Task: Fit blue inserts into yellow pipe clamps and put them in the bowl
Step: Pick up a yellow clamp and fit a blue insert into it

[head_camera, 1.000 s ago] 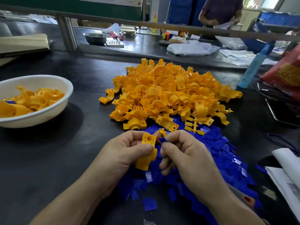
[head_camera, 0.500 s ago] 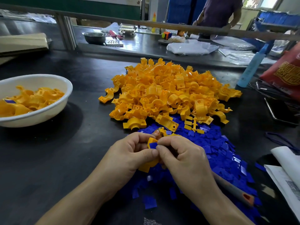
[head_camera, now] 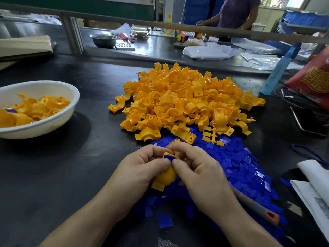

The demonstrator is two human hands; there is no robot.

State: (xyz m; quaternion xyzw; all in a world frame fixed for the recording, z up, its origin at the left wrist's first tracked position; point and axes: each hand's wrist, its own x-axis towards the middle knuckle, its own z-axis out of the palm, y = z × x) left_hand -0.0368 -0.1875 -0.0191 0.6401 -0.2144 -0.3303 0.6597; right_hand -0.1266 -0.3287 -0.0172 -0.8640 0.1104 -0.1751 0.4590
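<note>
**Insert meets clamp, right over the blue pile**

The left hand is wrapped round one yellow clamp, thumb across its top. The right hand pinches the blue insert against the clamp's square end, thumbs almost touching. This looks like the fitting step itself: the insert sits in the opening, though whether it is fully seated is hard to tell. Below the hands lies the blue insert pile, with the heap of clamps just beyond. Next comes a firm, even push to seat it flush. Then it's a reach left to the bowl, well apart and already holding finished pieces.
</note>
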